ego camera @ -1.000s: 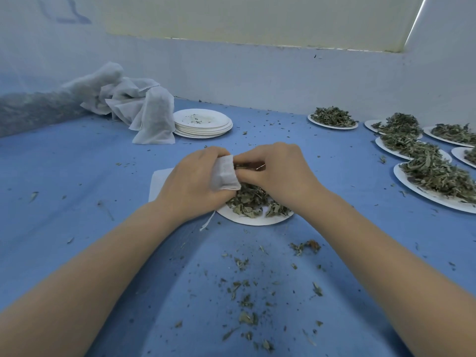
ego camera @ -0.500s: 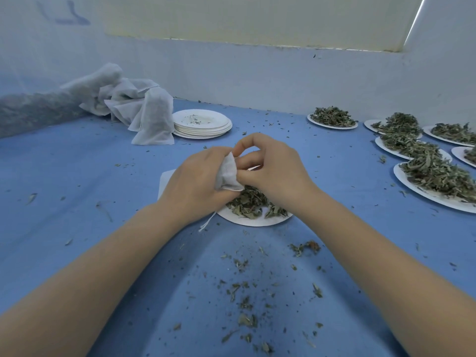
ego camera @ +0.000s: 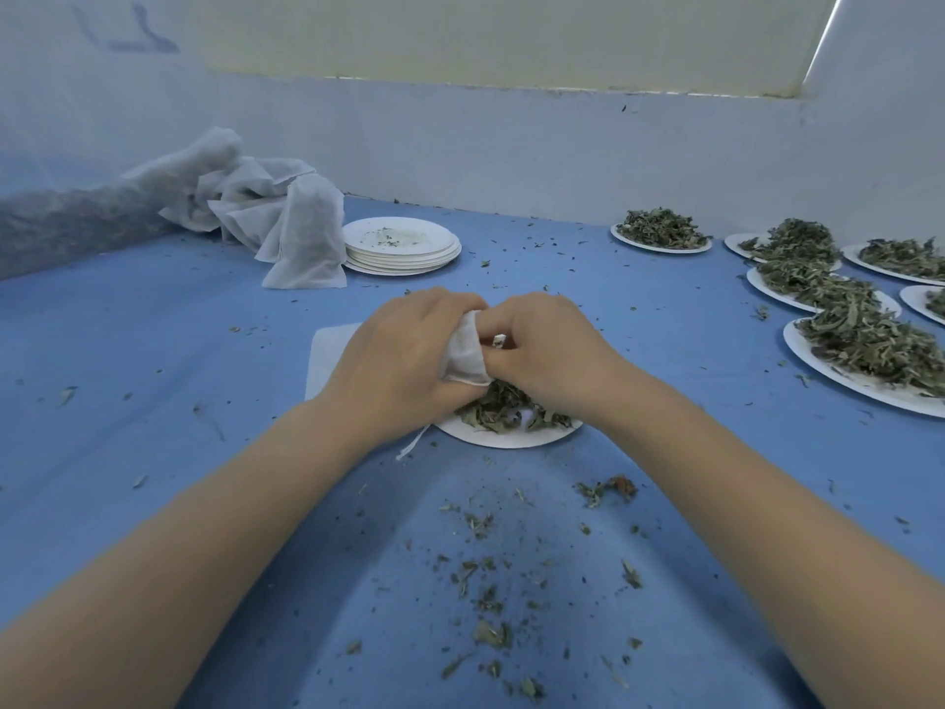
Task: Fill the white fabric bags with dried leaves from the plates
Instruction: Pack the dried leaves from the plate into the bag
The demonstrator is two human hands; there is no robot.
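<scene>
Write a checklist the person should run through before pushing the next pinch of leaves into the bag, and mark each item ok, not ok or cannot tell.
1. Left hand has a grip on the bag: ok.
2. Bag is over the plate, so spills land there: ok.
3. Bag mouth is open: cannot tell, the hands hide it.
4. Right hand holds leaves: cannot tell, fingers curl out of sight.
5. Leaves remain on the plate: ok.
6. Cloth is free of spilled bits: not ok, crumbs lie scattered in front.
</scene>
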